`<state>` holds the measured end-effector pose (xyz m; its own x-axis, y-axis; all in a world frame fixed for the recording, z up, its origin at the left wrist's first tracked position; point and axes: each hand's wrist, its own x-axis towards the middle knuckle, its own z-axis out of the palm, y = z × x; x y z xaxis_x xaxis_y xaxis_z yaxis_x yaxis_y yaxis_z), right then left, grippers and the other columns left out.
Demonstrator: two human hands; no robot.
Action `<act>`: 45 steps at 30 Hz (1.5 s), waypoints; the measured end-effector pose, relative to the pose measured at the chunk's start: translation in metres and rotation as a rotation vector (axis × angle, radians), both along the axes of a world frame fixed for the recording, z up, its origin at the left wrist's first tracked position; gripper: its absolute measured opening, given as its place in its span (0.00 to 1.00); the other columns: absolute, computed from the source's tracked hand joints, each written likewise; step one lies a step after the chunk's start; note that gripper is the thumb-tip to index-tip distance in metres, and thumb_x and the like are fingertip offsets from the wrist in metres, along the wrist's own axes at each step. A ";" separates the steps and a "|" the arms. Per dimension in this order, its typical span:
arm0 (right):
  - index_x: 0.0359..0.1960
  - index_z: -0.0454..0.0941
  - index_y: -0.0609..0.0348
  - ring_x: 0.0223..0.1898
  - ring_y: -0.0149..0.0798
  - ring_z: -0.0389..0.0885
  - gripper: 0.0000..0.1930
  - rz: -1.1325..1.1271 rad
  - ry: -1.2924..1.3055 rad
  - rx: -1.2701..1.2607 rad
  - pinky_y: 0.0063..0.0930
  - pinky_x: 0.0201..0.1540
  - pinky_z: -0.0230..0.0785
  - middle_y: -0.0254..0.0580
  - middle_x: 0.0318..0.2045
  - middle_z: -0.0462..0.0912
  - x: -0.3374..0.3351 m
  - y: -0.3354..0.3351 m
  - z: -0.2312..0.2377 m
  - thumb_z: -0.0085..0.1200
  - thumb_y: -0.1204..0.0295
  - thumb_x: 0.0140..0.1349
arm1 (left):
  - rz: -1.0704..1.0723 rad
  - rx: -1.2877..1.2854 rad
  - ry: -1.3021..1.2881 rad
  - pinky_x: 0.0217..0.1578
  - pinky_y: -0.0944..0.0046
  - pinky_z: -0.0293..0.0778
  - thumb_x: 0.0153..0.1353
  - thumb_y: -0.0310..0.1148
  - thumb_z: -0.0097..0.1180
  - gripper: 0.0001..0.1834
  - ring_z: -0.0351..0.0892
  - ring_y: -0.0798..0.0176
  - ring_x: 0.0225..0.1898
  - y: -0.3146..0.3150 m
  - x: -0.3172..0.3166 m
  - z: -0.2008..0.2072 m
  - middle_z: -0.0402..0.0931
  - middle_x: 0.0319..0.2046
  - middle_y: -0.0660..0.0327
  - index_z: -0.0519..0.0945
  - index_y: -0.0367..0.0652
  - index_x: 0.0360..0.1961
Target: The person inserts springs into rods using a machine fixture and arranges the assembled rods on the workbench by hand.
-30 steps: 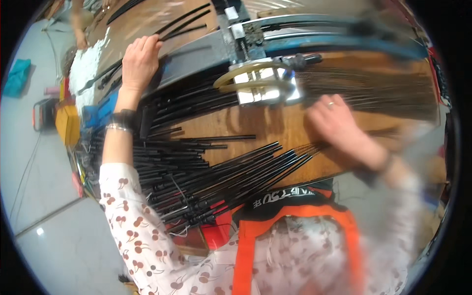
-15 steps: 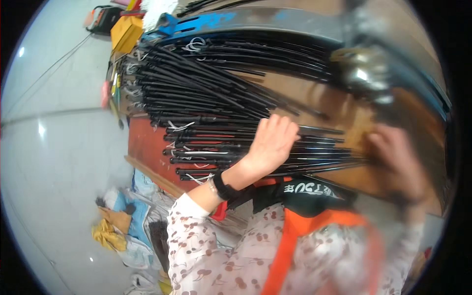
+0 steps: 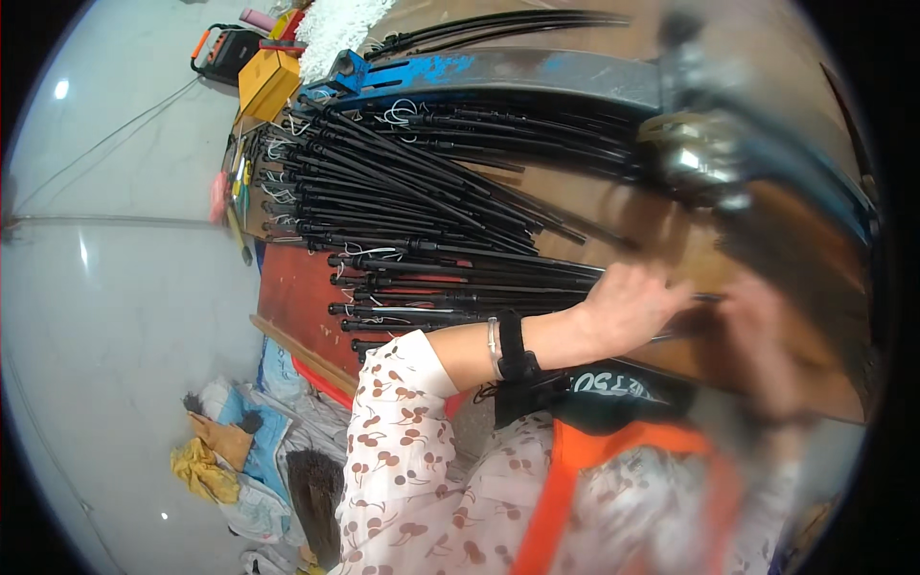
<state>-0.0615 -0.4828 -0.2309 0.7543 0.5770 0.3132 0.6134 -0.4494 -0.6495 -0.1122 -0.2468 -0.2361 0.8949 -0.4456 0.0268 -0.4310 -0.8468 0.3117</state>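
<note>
Judging by the layout, work stood midway: slim black tubular rods with white string loops (image 3: 498, 268) lay grouped near the near edge of the brown wooden table (image 3: 819, 345), while a fanned heap of similar rods (image 3: 402, 182) covered its left end and another row (image 3: 537, 134) ran alongside the curved blue-and-grey metal frame (image 3: 498, 72). Which rods were finished could not be told. The left hand (image 3: 632, 307) was over the near group's right-hand ends; the blurred right hand (image 3: 762, 326) was just beside it, apart. Whether either gripped anything was unclear. The yellow box (image 3: 268, 81) by the table's far left corner hid its contents, as did white-and-blue sacks (image 3: 264, 450) on the floor.
</note>
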 end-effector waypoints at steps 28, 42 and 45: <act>0.59 0.74 0.51 0.22 0.43 0.81 0.26 -0.727 -0.166 -0.562 0.35 0.27 0.75 0.43 0.23 0.81 0.093 -0.235 -0.023 0.63 0.67 0.58 | -0.493 0.191 -0.464 0.33 0.57 0.72 0.50 0.16 0.51 0.31 0.73 0.53 0.32 -0.080 0.210 0.130 0.70 0.29 0.56 0.71 0.39 0.59; 0.61 0.73 0.53 0.19 0.28 0.74 0.27 -0.496 -0.648 0.099 0.23 0.20 0.66 0.32 0.18 0.74 0.097 -0.093 0.021 0.62 0.60 0.61 | -0.534 0.301 -0.625 0.24 0.58 0.66 0.51 0.27 0.64 0.24 0.67 0.61 0.23 -0.081 0.168 0.140 0.61 0.21 0.63 0.83 0.58 0.52; 0.59 0.76 0.52 0.17 0.30 0.73 0.26 -0.311 -0.666 0.191 0.23 0.20 0.66 0.31 0.17 0.73 0.112 -0.117 0.013 0.64 0.62 0.58 | -0.345 0.291 -0.710 0.24 0.58 0.65 0.50 0.28 0.65 0.25 0.67 0.60 0.23 -0.042 0.168 0.154 0.61 0.21 0.63 0.83 0.58 0.52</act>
<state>0.0507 -0.5997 -0.2179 0.4899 0.2588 0.8325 0.7665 -0.5827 -0.2700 0.0558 -0.2887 -0.0822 0.5215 -0.7670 0.3737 -0.6915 -0.6366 -0.3415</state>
